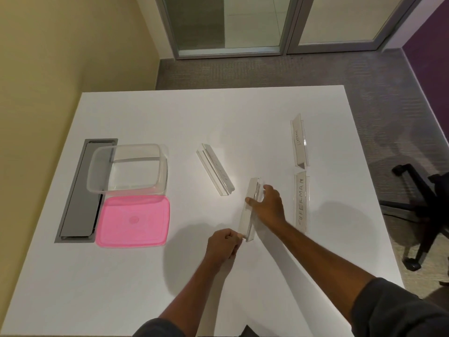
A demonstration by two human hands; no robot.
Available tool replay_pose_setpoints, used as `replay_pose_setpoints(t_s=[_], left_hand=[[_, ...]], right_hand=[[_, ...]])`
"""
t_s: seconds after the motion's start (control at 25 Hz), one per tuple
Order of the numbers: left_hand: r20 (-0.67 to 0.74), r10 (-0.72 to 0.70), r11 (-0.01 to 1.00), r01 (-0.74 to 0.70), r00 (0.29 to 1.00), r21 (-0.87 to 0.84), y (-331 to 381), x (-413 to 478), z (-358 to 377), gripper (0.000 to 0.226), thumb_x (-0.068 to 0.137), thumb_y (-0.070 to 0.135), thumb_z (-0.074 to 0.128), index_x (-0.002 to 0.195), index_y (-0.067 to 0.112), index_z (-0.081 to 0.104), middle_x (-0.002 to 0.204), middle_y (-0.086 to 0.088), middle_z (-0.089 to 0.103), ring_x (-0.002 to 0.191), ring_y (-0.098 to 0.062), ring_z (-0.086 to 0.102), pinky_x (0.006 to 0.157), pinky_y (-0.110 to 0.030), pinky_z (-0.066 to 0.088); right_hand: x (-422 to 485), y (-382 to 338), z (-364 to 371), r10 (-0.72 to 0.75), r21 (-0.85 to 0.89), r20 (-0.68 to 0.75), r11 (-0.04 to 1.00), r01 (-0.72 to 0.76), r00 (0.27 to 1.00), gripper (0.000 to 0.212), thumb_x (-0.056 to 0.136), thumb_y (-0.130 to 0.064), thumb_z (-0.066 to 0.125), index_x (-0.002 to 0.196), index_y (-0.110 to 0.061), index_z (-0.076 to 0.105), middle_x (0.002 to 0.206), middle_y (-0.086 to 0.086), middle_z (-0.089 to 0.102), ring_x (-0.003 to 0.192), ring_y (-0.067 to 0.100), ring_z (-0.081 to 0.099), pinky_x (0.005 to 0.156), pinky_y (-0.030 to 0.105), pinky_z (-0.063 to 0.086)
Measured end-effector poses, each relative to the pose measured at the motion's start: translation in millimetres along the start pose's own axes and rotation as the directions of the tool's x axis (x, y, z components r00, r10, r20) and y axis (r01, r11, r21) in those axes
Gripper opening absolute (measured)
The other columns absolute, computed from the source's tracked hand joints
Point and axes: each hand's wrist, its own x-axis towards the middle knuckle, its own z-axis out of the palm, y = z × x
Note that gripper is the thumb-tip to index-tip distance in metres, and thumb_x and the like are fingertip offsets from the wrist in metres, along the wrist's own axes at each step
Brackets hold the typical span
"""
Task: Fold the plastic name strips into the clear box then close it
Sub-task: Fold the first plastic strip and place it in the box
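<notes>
A clear plastic name strip (pixel 248 215) lies on the white table (pixel 170 113) near the middle. My right hand (pixel 268 205) grips its upper half from the right side. My left hand (pixel 224 244) pinches its near end. A second strip (pixel 215 169) lies tilted to the left of it. Two more strips sit at the right: one (pixel 300 143) standing as a tent, one (pixel 302 205) marked with letters, just right of my right hand. The empty clear box (pixel 127 167) stands at the left, with its pink lid (pixel 132 221) flat beside it, nearer to me.
A grey cable hatch (pixel 80 198) is set into the table under and left of the box. A black office chair base (pixel 425 215) stands off the table's right edge. A yellow wall runs along the left.
</notes>
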Motion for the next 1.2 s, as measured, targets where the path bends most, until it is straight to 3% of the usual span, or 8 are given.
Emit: replay_pose_setpoints(t_s=[0.2,0.32,0.44,0.64,0.84,0.96,1.08,1.2], left_hand=[[0.263,-0.033,0.997,0.014,0.964,0.073,9.1,0.0,5.4,0.025,0.1,0.014,0.059,0.104,0.018,0.084,0.085,-0.012,0.08,0.068,-0.018,0.07,0.059,-0.023,0.057],[0.179,-0.041,0.993,0.021,0.983,0.115,6.4,3.3,6.6,0.016,0.096,0.017,0.065,0.1,0.013,0.08,0.089,-0.016,0.081,0.064,-0.017,0.068,0.063,-0.027,0.056],[0.062,0.035,0.989,-0.043,0.997,0.143,3.9,7.8,1.9,0.018,0.087,0.01,0.068,0.096,0.019,0.081,0.075,-0.002,0.078,0.062,-0.013,0.066,0.066,-0.024,0.057],[-0.062,0.182,0.947,-0.158,0.981,0.279,3.2,11.4,-4.4,0.027,0.089,0.007,0.064,0.105,0.02,0.081,0.102,0.003,0.08,0.095,-0.015,0.074,0.091,-0.032,0.061],[-0.183,0.342,0.895,-0.261,0.922,0.361,13.6,14.2,-14.0,0.029,0.089,0.022,0.069,0.117,0.029,0.074,0.101,0.009,0.077,0.094,-0.016,0.073,0.086,-0.034,0.06],[-0.188,0.499,0.802,-0.37,0.846,0.469,17.0,16.5,-20.1,0.04,0.094,0.028,0.074,0.132,0.025,0.065,0.122,0.007,0.07,0.107,-0.014,0.068,0.086,-0.03,0.054],[-0.102,0.67,0.604,-0.46,0.736,0.651,21.4,21.3,-24.6,0.048,0.09,0.028,0.075,0.134,0.019,0.058,0.131,-0.002,0.062,0.11,-0.023,0.063,0.08,-0.038,0.059],[0.03,0.67,0.44,-0.429,0.742,0.789,31.4,27.9,-29.5,0.063,0.078,0.024,0.08,0.137,0.017,0.061,0.132,-0.005,0.064,0.114,-0.028,0.064,0.08,-0.04,0.058]], right_hand=[[-23.9,28.5,18.6,0.021,-0.16,0.054,0.987,-0.012,0.998,0.085,0.074,-0.049,0.092,0.137,-0.016,0.046,0.126,0.007,0.055,0.117,0.03,0.063,0.09,0.046,0.065],[-29.6,35.4,14.2,-0.03,-0.17,0.059,0.985,0.039,0.998,0.076,0.081,-0.041,0.09,0.139,-0.016,0.048,0.127,0.007,0.057,0.118,0.029,0.063,0.093,0.046,0.065],[-27.9,46.8,3.0,-0.096,-0.195,0.08,0.975,0.11,0.992,0.071,0.082,-0.035,0.089,0.14,-0.016,0.053,0.127,0.007,0.061,0.116,0.03,0.066,0.091,0.046,0.065],[-29.4,60.3,-16.0,-0.166,-0.237,0.127,0.952,0.192,0.978,0.059,0.083,-0.027,0.088,0.134,-0.015,0.06,0.123,0.004,0.065,0.112,0.026,0.067,0.086,0.041,0.065],[-28.7,67.0,-26.2,-0.235,-0.326,0.177,0.902,0.282,0.956,0.041,0.081,-0.019,0.085,0.117,-0.016,0.065,0.115,0.004,0.067,0.102,0.027,0.066,0.079,0.042,0.062],[-28.9,68.9,-32.3,-0.258,-0.372,0.25,0.864,0.339,0.933,0.044,0.08,-0.012,0.084,0.12,-0.018,0.068,0.116,0.0,0.068,0.104,0.023,0.065,0.082,0.043,0.062],[-26.5,68.6,-37.3,-0.302,-0.393,0.317,0.821,0.414,0.899,0.04,0.078,-0.007,0.08,0.114,-0.021,0.07,0.111,-0.003,0.067,0.103,0.022,0.065,0.081,0.043,0.062],[-22.9,64.5,-39.9,-0.345,-0.407,0.356,0.78,0.476,0.869,0.044,0.082,-0.005,0.075,0.121,-0.026,0.071,0.117,-0.004,0.068,0.107,0.021,0.063,0.082,0.041,0.06]])
